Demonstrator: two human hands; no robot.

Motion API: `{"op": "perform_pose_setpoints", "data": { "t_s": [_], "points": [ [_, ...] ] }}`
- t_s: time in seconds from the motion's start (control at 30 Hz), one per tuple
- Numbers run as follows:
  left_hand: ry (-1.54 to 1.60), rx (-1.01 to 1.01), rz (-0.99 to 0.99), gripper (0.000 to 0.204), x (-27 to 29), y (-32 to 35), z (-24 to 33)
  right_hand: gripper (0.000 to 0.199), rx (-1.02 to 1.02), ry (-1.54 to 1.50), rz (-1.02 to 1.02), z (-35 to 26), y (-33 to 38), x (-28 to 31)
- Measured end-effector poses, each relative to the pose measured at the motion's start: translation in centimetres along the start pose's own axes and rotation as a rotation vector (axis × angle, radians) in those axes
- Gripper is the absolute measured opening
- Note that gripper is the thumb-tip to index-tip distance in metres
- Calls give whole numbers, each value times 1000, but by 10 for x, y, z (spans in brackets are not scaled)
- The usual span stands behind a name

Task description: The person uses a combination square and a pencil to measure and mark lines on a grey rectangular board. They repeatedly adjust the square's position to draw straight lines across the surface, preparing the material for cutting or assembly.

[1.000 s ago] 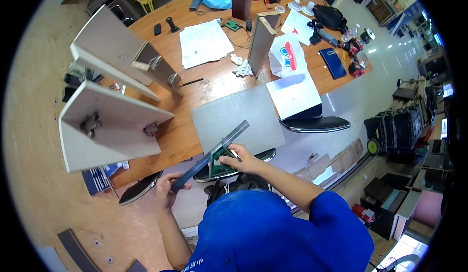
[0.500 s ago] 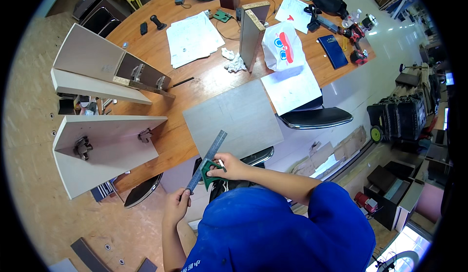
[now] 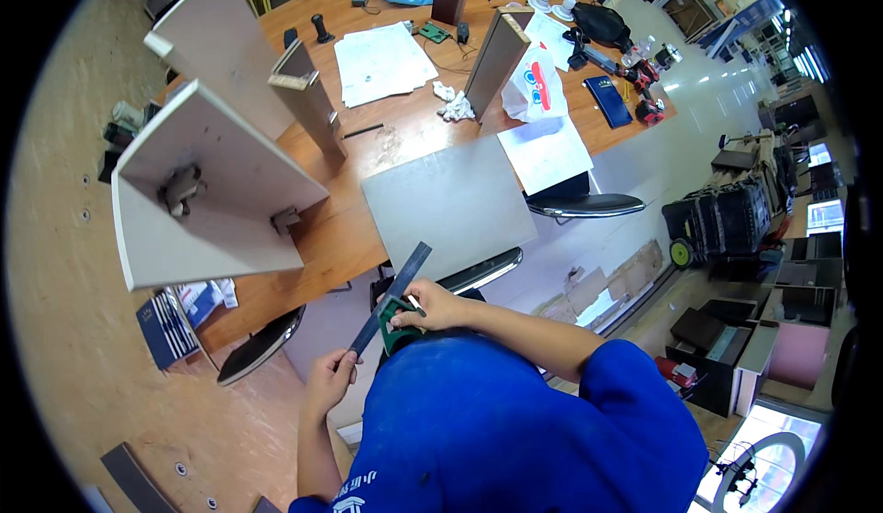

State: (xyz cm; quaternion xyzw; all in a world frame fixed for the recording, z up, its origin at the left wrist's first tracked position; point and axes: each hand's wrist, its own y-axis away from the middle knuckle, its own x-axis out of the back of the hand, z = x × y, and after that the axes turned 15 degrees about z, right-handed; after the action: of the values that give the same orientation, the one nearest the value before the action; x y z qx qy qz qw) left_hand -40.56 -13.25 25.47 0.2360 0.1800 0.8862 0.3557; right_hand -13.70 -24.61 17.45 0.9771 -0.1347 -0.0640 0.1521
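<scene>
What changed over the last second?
Square pulled back, its tip reaching less far over the board, and turned to point more directly away. Nothing taken or let go: left hand holds its near end, right hand its green head. Board stayed put; camera view shifted.

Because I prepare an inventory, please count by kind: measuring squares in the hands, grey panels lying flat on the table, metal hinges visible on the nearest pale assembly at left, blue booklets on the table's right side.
Measuring square, between left hand and right hand: 1
Flat grey panel: 1
Metal hinges: 2
Blue booklet: 1
Total: 5
</scene>
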Motion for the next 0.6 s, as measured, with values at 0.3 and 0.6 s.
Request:
{"op": "perform_pose_setpoints", "data": {
  "t_s": [0.3,0.6],
  "points": [
    [-90,-171,16,30,58,12,-15,31,-33,-87,-53,-27,21,-59],
    [-254,-246,63,24,69,17,-4,22,127,161,52,-41,22,-73]
  ]
}}
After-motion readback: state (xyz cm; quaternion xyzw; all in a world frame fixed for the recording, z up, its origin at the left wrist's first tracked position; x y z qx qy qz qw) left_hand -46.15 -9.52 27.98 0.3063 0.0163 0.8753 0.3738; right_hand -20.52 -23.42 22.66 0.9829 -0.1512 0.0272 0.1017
